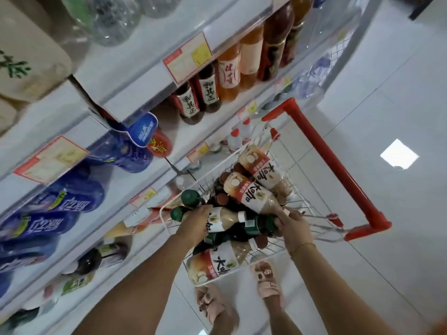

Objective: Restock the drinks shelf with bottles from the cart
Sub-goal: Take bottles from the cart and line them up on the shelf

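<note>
Bottles (251,192) lie heaped on their sides in the wire cart basket (162,215), lower centre, loose enough to pull from the top. Your left hand (196,226) wraps two green-capped necks (191,197), likely to lift a pair at once; your right hand (294,226) clasps a dark bottle (261,224). Smooth plastic, glossy labels. Red tube handle (338,170) at right. Drinks shelf (145,68), upper left: white, part-filled.
</note>
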